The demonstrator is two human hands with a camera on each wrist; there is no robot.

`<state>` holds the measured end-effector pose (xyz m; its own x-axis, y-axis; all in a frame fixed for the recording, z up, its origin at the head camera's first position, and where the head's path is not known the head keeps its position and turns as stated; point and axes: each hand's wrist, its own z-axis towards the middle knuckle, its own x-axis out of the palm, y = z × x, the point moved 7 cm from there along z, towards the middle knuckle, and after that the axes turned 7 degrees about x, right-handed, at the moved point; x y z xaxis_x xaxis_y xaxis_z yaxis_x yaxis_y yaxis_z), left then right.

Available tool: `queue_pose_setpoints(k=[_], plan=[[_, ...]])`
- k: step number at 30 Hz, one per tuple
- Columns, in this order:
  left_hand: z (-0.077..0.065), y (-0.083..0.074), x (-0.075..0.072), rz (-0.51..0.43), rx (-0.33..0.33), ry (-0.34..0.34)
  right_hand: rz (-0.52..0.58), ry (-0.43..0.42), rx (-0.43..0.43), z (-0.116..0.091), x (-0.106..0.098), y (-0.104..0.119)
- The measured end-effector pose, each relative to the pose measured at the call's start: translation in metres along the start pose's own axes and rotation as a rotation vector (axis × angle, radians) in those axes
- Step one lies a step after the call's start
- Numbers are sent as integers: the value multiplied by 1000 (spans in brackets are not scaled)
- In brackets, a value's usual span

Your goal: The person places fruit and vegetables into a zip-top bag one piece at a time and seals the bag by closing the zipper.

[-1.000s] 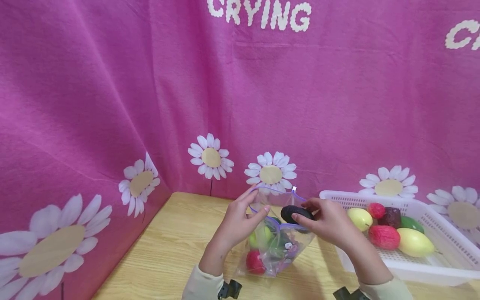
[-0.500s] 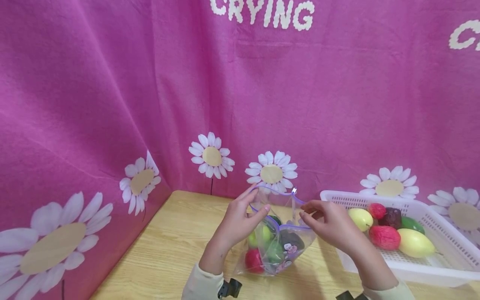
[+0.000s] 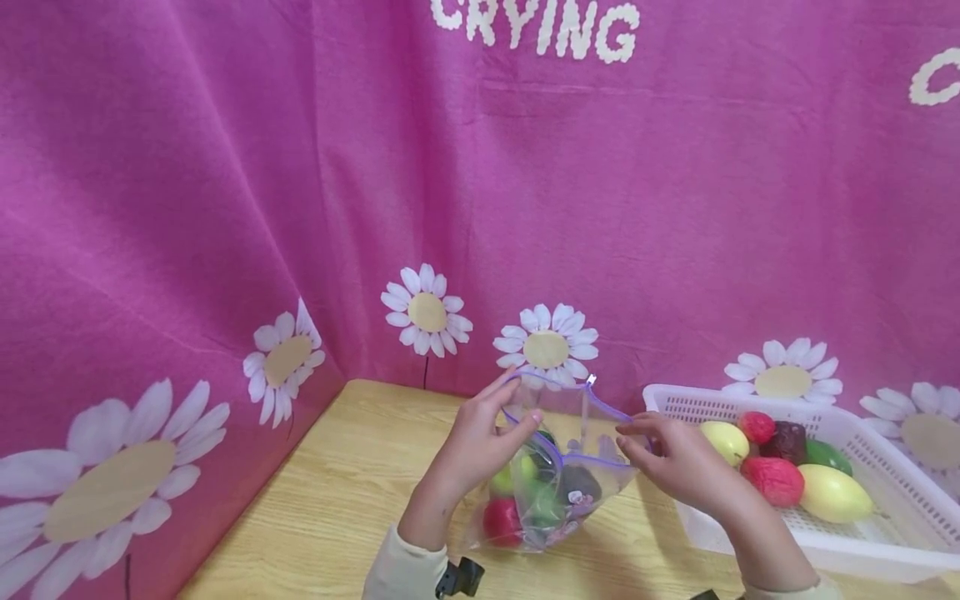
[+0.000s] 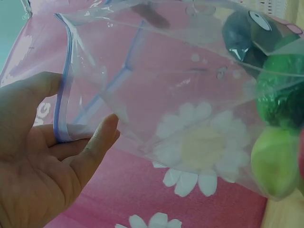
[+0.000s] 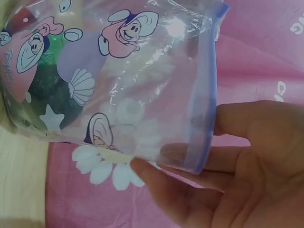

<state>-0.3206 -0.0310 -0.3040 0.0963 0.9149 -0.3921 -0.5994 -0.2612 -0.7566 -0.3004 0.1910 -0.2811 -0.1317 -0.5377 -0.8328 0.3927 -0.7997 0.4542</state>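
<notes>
The left hand (image 3: pixel 480 429) holds the nine o'clock side of a clear zip bag's (image 3: pixel 583 414) mouth, its grip narrow on the purple-edged rim between thumb and fingers. The right hand (image 3: pixel 678 454) holds the rim at about three o'clock, its grip likewise closed on the edge. Between them the mouth gapes, with the white slider (image 3: pixel 591 381) at one o'clock. The bag stands on the wooden surface (image 3: pixel 367 467), its front printed with cartoon shells. Inside, a red fruit (image 3: pixel 502 522) lies toward seven o'clock, a light green fruit (image 3: pixel 502 482) just above it, a green piece (image 3: pixel 547 504) near six, and a dark oval fruit (image 3: pixel 581 483) at four, partly blurred by the plastic. At three o'clock from the bag, beyond the right hand, sits a white basket (image 3: pixel 847 550). Its cluster has a pale yellow fruit (image 3: pixel 723 442) at ten o'clock, a small red one (image 3: pixel 757 427) at eleven, a dark brown piece (image 3: pixel 783 440) at twelve, a green fruit (image 3: pixel 828 456) at two, a larger yellow fruit (image 3: pixel 835 493) at four and a larger red one (image 3: pixel 772 481) at eight. A pink daisy-patterned cloth (image 3: pixel 637 208) hangs behind.
</notes>
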Motion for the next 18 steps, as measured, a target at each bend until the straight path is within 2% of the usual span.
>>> queue_pose_setpoints(k=[5, 10, 12, 16, 18], plan=[[-3, -6, -5, 29, 12, -2, 93, 57, 86, 6, -6, 6], [-8, -16, -12, 90, 25, -15, 110, 2, 117, 11, -17, 15], [-11, -20, -8, 119, 17, 8, 124, -22, 97, 11, -19, 23], [-12, -26, 6, 167, 9, 112, 113, -15, 36, 12, -16, 41], [-12, -27, 12, 166, -1, 150, 86, -43, 45, 13, -20, 44]])
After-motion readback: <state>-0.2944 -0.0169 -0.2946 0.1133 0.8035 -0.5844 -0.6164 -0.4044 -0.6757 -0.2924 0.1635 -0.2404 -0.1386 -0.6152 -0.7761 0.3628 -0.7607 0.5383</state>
